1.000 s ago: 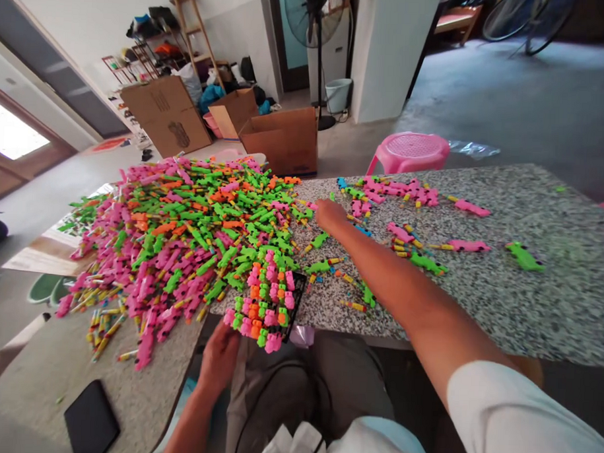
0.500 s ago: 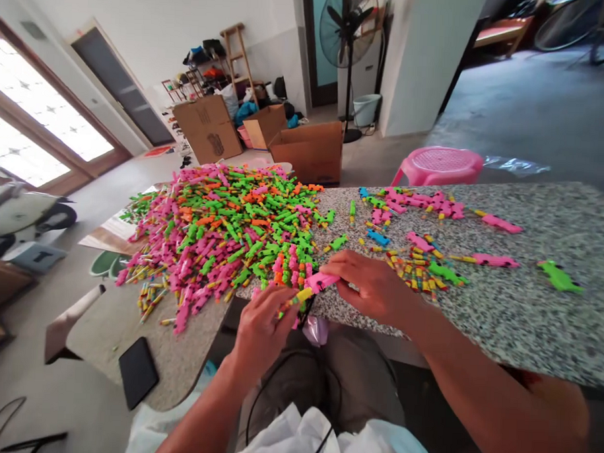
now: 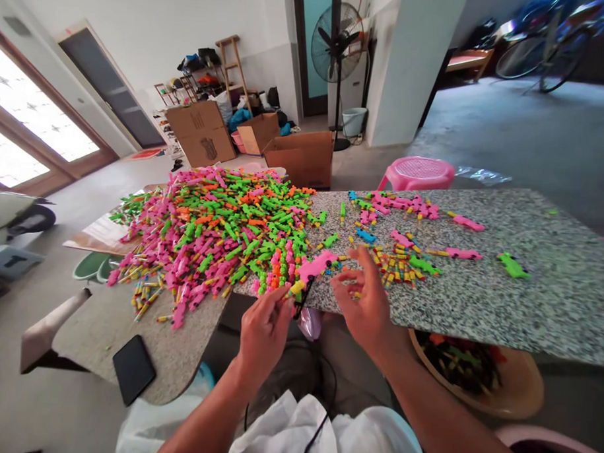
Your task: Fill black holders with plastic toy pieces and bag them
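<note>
My left hand (image 3: 263, 323) pinches the yellow end of a pink car-shaped plastic piece (image 3: 317, 266) with black wheel-like dots. The piece tilts up and to the right, above the near edge of the table. My right hand (image 3: 363, 301) is apart from it with fingers spread, holding nothing. Beside the right hand lies a cluster of short yellow, red and blue stick pieces (image 3: 392, 266), with a green car-shaped piece (image 3: 424, 264) at its right. Rows of pink, orange and green pieces (image 3: 281, 269) lie just behind the held one.
A large heap of pink, green and orange pieces (image 3: 217, 230) covers the left of the speckled stone table (image 3: 477, 312). A black phone (image 3: 134, 369) lies front left. Below the table at right stands a basin (image 3: 519, 392). Beyond are a pink stool (image 3: 417, 173), cardboard boxes (image 3: 304, 157) and a fan (image 3: 338, 49).
My right hand has let go of the pink piece and opened, moving off it toward me. My left hand keeps the piece, now tilted more upward. The view has swung right.
</note>
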Tool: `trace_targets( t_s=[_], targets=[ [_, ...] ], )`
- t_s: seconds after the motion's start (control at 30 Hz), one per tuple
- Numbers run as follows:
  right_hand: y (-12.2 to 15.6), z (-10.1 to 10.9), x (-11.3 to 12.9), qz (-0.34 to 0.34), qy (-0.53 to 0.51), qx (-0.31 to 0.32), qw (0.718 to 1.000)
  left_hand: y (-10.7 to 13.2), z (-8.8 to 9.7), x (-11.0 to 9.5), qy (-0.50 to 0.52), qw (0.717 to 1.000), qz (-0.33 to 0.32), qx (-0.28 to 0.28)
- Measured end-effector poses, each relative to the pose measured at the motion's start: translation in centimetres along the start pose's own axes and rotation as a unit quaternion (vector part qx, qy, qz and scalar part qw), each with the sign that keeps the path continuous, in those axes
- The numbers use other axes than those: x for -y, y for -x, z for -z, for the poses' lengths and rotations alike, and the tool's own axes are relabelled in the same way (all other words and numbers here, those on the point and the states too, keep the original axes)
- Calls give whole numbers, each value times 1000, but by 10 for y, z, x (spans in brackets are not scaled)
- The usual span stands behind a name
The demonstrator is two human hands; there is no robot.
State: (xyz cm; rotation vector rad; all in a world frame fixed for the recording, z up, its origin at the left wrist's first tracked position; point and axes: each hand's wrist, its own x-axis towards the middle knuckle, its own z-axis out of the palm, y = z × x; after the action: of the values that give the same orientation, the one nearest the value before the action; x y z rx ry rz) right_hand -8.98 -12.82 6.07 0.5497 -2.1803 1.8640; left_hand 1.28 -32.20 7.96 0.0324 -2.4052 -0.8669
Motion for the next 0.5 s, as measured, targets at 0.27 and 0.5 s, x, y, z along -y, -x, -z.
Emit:
trace_targets(
  t_s=[0.27, 0.5],
  targets=[
    [36, -42, 7, -241, -247, 129, 930, 6, -23, -3, 2, 995, -102, -8],
    [-59, -14, -61, -220, 9, 134, 966, 7, 9, 49, 8, 987, 33, -155]
  ],
)
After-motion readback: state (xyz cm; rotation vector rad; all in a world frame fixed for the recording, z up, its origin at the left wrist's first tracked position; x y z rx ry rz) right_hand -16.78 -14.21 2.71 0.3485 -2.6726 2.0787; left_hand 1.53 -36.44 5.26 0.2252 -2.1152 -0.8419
